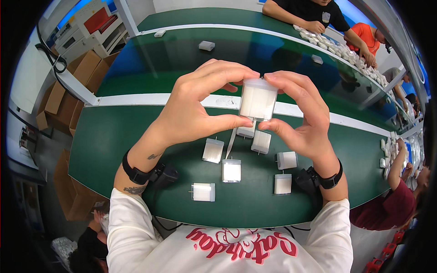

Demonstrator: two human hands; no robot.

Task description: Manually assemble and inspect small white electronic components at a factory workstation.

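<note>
Both my hands hold one small clear plastic box (257,100) with white contents, raised above the green table (114,141). My left hand (195,107) grips its left side, thumb below and fingers on top. On the right side my right hand (302,116) pinches it the same way. Below the hands, several similar white-filled boxes (231,170) lie scattered on the green surface, one (203,191) nearest my body. Each wrist wears a black band.
A glossy green conveyor (150,63) runs behind a white rail (136,99) and carries single white boxes (206,45). Other people work at the far side (314,13) and at the right (400,200), beside many white boxes (350,52). Cardboard cartons (68,91) stand at the left.
</note>
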